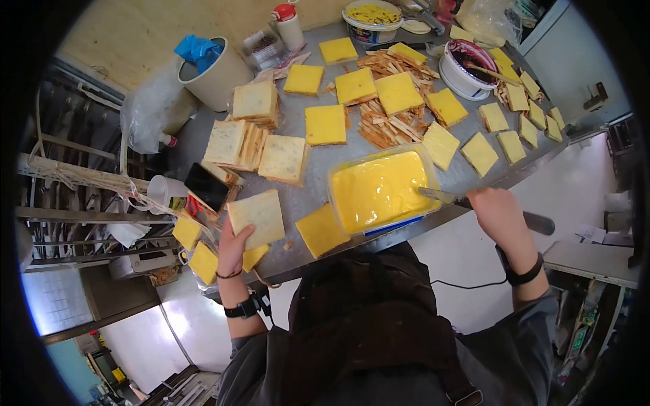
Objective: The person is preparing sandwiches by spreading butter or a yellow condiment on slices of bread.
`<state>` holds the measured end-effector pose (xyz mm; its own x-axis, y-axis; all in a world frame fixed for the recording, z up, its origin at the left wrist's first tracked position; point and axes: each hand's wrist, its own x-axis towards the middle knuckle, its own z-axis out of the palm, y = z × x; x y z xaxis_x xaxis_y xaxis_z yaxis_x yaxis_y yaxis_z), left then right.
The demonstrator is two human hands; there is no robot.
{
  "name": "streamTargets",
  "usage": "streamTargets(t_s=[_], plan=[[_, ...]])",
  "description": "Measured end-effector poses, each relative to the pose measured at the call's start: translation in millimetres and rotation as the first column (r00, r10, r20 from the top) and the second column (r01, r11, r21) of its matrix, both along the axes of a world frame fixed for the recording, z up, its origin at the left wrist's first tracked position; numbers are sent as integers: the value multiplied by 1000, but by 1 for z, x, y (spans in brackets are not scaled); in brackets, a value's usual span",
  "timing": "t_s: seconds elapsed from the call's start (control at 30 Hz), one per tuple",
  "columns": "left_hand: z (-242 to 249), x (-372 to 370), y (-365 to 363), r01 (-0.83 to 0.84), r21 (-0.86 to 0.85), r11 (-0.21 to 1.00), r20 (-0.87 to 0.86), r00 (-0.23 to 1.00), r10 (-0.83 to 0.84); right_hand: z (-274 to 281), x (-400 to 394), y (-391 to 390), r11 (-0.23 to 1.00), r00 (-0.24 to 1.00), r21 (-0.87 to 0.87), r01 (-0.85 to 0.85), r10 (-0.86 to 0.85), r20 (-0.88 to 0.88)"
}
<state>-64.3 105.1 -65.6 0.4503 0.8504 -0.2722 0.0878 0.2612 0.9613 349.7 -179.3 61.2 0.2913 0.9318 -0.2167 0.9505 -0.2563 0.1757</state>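
My left hand [237, 247] grips a pale square layered cake piece [261, 218], thumb on its top face, at the table's near left. In my right hand [499, 215] is a palette knife [443, 197]; its dark handle sticks out behind my fist and its blade tip dips into yellow cream. That cream [379, 189] fills a clear rectangular tub [332, 203] at the near table edge. Beside the tub lies a yellow-topped square [321, 231]. Stacks of pale layered squares [233, 145] stand beyond my left hand.
Yellow-coated squares [325, 125] lie across the steel table, some on a heap of cut strips [386, 125]. A white bucket of dark red filling [467, 71] stands back right. A phone [206, 186], a beige bin [217, 78] and a red-capped bottle [289, 30] are at left.
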Motion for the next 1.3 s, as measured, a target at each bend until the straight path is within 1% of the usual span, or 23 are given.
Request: streamTargets(t_s=[0.03, 0.13, 0.23, 0.33, 0.43, 0.53, 0.63, 0.73, 0.83, 0.9, 0.93, 1.03, 1.07, 1.1, 1.13, 1.23, 1.3], plan=[[2, -7, -6, 1, -65, 998, 86, 996, 4, 3, -1, 7, 999, 1000, -36, -12, 12, 20], [16, -15, -32, -75, -171, 982, 200, 974, 109, 5, -8, 24, 989, 990, -45, -139, 139, -12], [12, -25, -47, -127, -172, 977, 209, 964, 162, -3, -15, 41, 976, 978, -59, -210, 208, -33], [1, -37, -57, -149, -119, 982, 207, 963, 171, 3, -32, 62, 955, 967, -159, -251, 239, -91], [-5, -47, -70, -219, -178, 959, 221, 941, 256, 5, -47, 78, 929, 958, -237, -283, 261, -120], [-11, -60, -78, -203, -311, 929, 333, 892, 307, 8, -60, 85, 912, 943, -246, -330, 306, -129], [-29, -69, -83, -157, -318, 935, 487, 819, 303, 4, -65, 89, 907, 949, -287, -309, 274, -157], [-40, -70, -84, -111, -381, 918, 582, 742, 331, -4, -64, 85, 920, 945, -264, -288, 229, -235], [-38, -62, -80, -37, -433, 900, 642, 688, 338, -38, -57, 72, 956, 932, -176, -234, 168, -322], [-33, -54, -76, -39, -465, 885, 631, 687, 361, -47, -56, 70, 961, 890, -167, -219, 127, -437], [-30, -49, -74, -39, -479, 877, 624, 688, 372, -52, -56, 69, 964, 863, -161, -211, 106, -494], [-14, -27, -69, -1, -502, 865, 647, 664, 375, -71, -48, 55, 977, 764, 117, -178, 212, -609], [-13, -23, -68, 12, -533, 846, 633, 669, 390, -74, -45, 51, 999, 689, -10, -52, 29, -724], [-12, -18, -68, 24, -564, 826, 620, 673, 404, -65, -44, 49, 987, 580, -152, 54, -155, -800], [-11, -13, -67, 36, -592, 805, 607, 676, 417, -60, -43, 48, 944, 443, -301, 136, -330, -834], [-1, 7, -66, 134, -593, 794, 616, 710, 340, -65, -41, 23, 902, 71, -345, 259, -374, -925], [15, 22, -69, 188, -585, 789, 627, 722, 293, -58, -48, 13, 911, -42, -245, 332, -245, -969]])
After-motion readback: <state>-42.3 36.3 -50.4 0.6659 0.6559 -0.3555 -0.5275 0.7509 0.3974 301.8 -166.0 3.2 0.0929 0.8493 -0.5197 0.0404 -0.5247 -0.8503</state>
